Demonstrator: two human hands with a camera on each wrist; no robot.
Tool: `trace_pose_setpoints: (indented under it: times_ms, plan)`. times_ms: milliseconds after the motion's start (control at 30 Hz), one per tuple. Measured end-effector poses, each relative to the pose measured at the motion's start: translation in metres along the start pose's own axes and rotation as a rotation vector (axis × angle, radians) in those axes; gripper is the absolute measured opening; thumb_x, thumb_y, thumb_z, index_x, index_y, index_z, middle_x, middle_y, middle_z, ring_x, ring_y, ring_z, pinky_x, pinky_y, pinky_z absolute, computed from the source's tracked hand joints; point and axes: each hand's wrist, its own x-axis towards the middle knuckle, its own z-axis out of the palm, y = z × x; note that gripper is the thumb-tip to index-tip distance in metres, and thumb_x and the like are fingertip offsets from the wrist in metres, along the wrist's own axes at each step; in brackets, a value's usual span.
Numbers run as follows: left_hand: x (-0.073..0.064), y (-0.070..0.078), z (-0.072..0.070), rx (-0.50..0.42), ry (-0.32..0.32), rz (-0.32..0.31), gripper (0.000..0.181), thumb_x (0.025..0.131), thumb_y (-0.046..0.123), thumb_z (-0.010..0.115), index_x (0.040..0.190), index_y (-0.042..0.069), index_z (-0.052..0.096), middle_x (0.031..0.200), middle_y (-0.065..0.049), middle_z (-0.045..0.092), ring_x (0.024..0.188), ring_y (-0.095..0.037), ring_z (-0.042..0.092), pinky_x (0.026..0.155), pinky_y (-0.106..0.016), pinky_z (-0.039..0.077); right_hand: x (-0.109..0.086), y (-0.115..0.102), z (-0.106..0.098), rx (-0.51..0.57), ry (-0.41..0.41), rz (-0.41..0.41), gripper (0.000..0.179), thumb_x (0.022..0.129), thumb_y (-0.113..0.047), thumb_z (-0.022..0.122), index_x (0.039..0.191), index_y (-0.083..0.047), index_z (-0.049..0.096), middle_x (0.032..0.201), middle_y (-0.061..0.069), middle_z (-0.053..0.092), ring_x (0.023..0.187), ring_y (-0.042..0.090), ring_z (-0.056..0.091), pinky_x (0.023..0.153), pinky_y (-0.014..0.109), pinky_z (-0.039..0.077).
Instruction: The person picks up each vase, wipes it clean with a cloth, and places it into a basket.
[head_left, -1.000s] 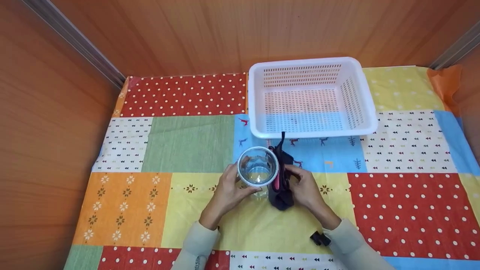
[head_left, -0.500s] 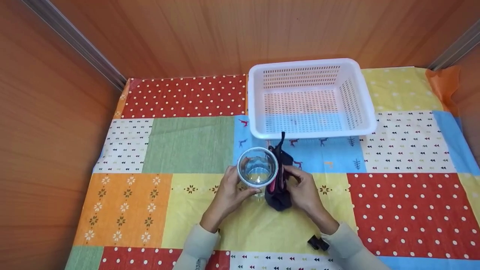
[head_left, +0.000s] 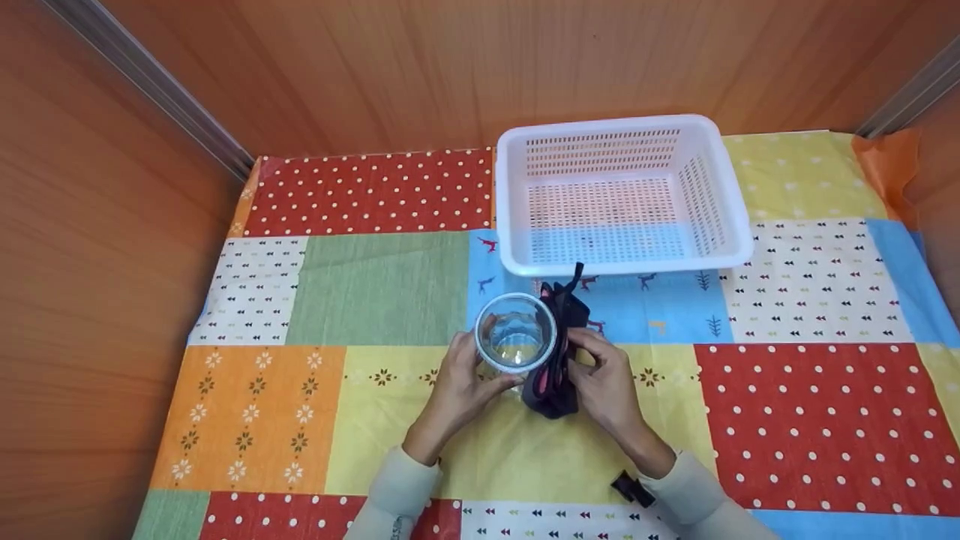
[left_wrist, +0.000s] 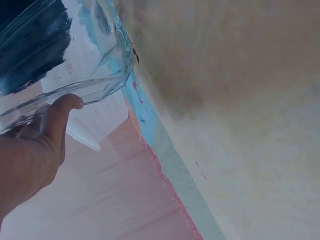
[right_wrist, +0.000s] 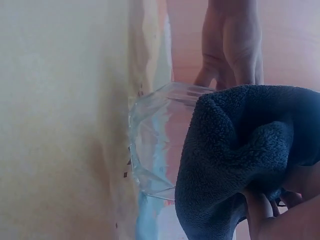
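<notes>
The left hand [head_left: 459,381] grips a clear glass [head_left: 516,337], thumb on the near side, its other fingers mostly hidden behind the wall of the glass. The right hand [head_left: 609,381] pinches a dark folded cloth [head_left: 556,367] just beside the glass's right side; the tips of its fingers vanish into the folds. From above, the round rim faces up and covers part of the lower body, so whether the base touches the surface [head_left: 397,420] is hard to tell. How far the cloth presses against the glass is also unclear.

A small black item [head_left: 634,489] at the right cuff [head_left: 679,484] is too small to identify, and both sleeves run off the bottom edge. Beyond the 2 hands, a white basket [head_left: 626,268] stands on the patchwork cover, near the far wooden wall [head_left: 420,75].

The head view shows pink edges between the folds and a thin black strap [head_left: 576,279] pointing toward the basket. The right wrist view instead shows a fuzzy, blue-looking pile, which hides the mouth end of the glass, and brings out the faceted sides and angular base. The left wrist view cuts off the cloth and the upper glass at the frame's edge, but gives a clear look at 1 bent finger on the glass.
</notes>
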Motion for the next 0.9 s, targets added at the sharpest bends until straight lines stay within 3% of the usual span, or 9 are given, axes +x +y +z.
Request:
trace_pose_setpoints:
  times_ms: [133,233,367,467,633,900]
  plan:
    - [0.004,0.003,-0.007,-0.002,-0.08,-0.06,0.096,0.076,0.026,0.096,0.154,0.0,0.047,0.126,-0.023,0.061,0.113,-0.032,0.06,0.095,-0.051,0.059,0.0,0.001,-0.001,-0.023,0.006,0.001,0.029,0.095,0.016,0.063,0.121,0.011,0.073,0.123,0.028,0.068,0.113,0.003,0.064,0.085,0.02,0.061]
    - [0.01,0.004,-0.018,-0.04,-0.181,-0.094,0.098,0.08,0.026,0.095,0.159,0.005,0.041,0.134,-0.021,0.057,0.123,-0.034,0.059,0.101,-0.051,0.059,0.0,0.001,-0.001,-0.022,0.008,0.009,0.028,0.095,0.016,0.063,0.121,0.011,0.073,0.123,0.029,0.068,0.113,0.002,0.064,0.086,0.02,0.06]
    - [0.02,0.002,-0.029,-0.103,-0.311,-0.097,0.093,0.084,0.018,0.091,0.162,0.011,0.04,0.149,-0.017,0.053,0.135,-0.035,0.051,0.11,-0.053,0.052,0.0,0.001,-0.001,0.002,0.012,0.018,0.03,0.093,0.018,0.063,0.121,0.013,0.072,0.123,0.03,0.067,0.114,0.003,0.064,0.088,0.021,0.06]
    - [0.025,0.0,-0.034,-0.127,-0.357,-0.099,0.086,0.083,0.015,0.091,0.158,0.012,0.048,0.15,-0.014,0.057,0.134,-0.032,0.05,0.11,-0.054,0.051,-0.001,0.001,-0.001,0.007,0.017,0.019,0.03,0.092,0.019,0.063,0.121,0.014,0.072,0.123,0.031,0.067,0.115,0.003,0.063,0.089,0.021,0.06]
    - [0.025,0.001,-0.034,-0.117,-0.332,-0.107,0.079,0.081,0.018,0.094,0.151,0.012,0.057,0.143,-0.01,0.065,0.126,-0.027,0.055,0.106,-0.051,0.053,-0.001,0.001,0.0,-0.003,0.021,0.011,0.03,0.092,0.019,0.063,0.12,0.014,0.072,0.122,0.03,0.067,0.114,0.002,0.064,0.088,0.02,0.06]
    - [0.012,0.005,-0.024,0.021,-0.183,-0.044,0.083,0.077,0.026,0.097,0.149,0.009,0.058,0.134,-0.011,0.071,0.116,-0.029,0.064,0.097,-0.053,0.053,0.0,0.003,0.001,-0.008,0.011,-0.042,0.027,0.093,0.019,0.064,0.117,0.015,0.072,0.121,0.03,0.067,0.114,0.0,0.064,0.083,0.019,0.061]
